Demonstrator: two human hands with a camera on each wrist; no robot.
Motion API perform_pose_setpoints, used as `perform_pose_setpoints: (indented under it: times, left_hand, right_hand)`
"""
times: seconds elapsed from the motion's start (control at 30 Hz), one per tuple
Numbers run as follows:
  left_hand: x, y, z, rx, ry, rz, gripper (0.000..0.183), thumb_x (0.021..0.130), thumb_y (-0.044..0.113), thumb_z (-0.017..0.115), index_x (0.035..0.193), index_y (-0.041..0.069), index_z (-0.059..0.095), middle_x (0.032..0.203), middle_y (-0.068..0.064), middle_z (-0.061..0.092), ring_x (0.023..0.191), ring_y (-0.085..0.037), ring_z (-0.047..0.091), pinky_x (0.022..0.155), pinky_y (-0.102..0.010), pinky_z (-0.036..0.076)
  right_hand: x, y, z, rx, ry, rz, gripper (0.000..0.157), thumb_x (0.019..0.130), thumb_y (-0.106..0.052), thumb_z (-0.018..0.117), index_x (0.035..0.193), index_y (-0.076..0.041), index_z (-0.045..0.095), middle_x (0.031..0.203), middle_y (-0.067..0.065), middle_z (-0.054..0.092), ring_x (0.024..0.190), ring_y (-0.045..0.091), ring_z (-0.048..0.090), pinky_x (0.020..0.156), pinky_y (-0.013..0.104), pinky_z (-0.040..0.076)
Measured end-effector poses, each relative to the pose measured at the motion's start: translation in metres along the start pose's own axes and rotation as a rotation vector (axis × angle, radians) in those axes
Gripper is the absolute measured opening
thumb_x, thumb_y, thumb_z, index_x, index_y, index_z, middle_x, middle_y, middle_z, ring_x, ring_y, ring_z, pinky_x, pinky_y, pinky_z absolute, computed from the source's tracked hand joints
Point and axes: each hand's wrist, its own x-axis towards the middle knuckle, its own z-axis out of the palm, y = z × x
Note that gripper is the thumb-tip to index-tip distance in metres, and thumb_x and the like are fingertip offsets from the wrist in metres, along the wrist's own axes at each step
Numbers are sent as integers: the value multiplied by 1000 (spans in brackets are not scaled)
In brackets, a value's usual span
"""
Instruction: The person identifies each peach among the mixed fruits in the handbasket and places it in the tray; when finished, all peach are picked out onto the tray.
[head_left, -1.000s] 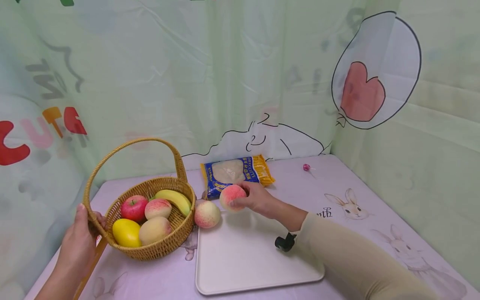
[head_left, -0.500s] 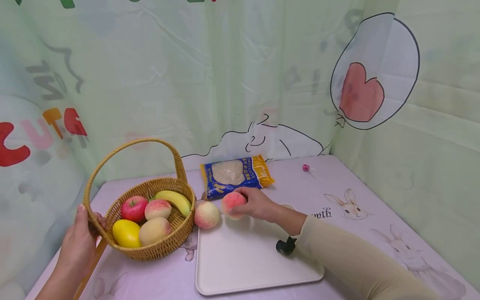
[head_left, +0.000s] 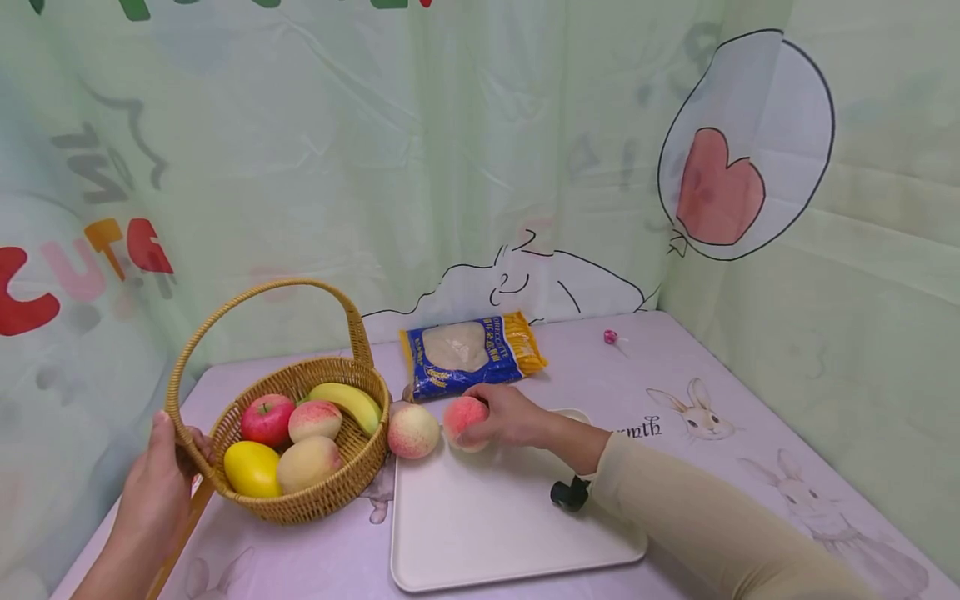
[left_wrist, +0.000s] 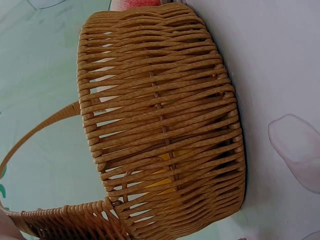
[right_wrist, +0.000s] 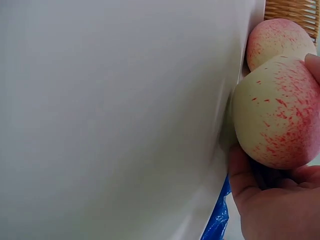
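Note:
My left hand (head_left: 159,475) grips the handle of a woven basket (head_left: 322,500) at its left side. Inside the basket lie a red apple (head_left: 267,419), a banana (head_left: 348,404), a yellow mango-like fruit (head_left: 252,469) and two peaches (head_left: 315,421). With thumb and fingers, my right hand (head_left: 510,417) holds a pink peach (head_left: 463,418) at the far left corner of a white tray (head_left: 510,533). Another peach (head_left: 414,432) sits just left of it, at the tray's corner beside the basket. In the right wrist view the held peach (right_wrist: 275,115) overlaps that other peach (right_wrist: 280,40).
A blue and yellow pasta bag (head_left: 472,354) lies behind the tray. Farther right on the table is a small lollipop (head_left: 611,337). Printed curtains (head_left: 450,167) stand at the back and sides of the table.
My right hand has lowered the held peach from beside the pasta bag to the tray's far left corner. The left hand and basket have stayed in place.

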Motion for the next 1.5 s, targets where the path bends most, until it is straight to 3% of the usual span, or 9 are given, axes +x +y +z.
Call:
perform_pose_setpoints:
  times: [0.47, 0.73, 1.1, 1.37, 1.5]
  left_hand:
    - [2, -2, 1, -56, -14, 21, 54, 111, 53, 25, 97, 10, 56, 90, 4, 53, 94, -10, 50, 85, -14, 42]
    - [1, -2, 0, -28, -7, 12, 55, 111, 54, 24, 98, 10, 55, 90, 4, 53, 97, -10, 47, 86, -12, 40]
    - [0, -2, -1, -13, -17, 20, 56, 110, 55, 23, 98, 11, 55, 92, 5, 52, 99, -11, 45, 88, -14, 38]
    - [-1, -1, 0, -3, -17, 7, 57, 110, 54, 22, 99, 8, 55, 93, 4, 52, 101, -12, 44, 89, -15, 37]
    - [-1, 0, 0, -6, -10, -8, 58, 110, 54, 22, 99, 9, 55, 92, 4, 52, 101, -12, 44, 89, -15, 37]
  right_hand:
    - [-3, -8, -3, -74, -27, 10, 60, 79, -29, 89, 128, -6, 65, 115, 2, 69, 101, 17, 61, 88, 32, 56]
    - [-5, -7, -9, -32, -41, -3, 73, 81, -31, 87, 139, 1, 58, 125, 6, 67, 113, 20, 60, 102, 39, 52]
    - [-5, -15, -12, 18, -45, -46, 66, 85, -28, 83, 138, 3, 56, 136, 20, 62, 124, 31, 60, 111, 46, 47]
    - [-4, -29, -22, 63, -31, -18, 76, 85, -38, 85, 144, -1, 54, 140, 12, 61, 132, 34, 56, 113, 45, 46]
    - [-4, -36, -28, 104, -34, -32, 78, 86, -38, 85, 146, 0, 52, 144, 16, 59, 134, 33, 55, 114, 45, 45]
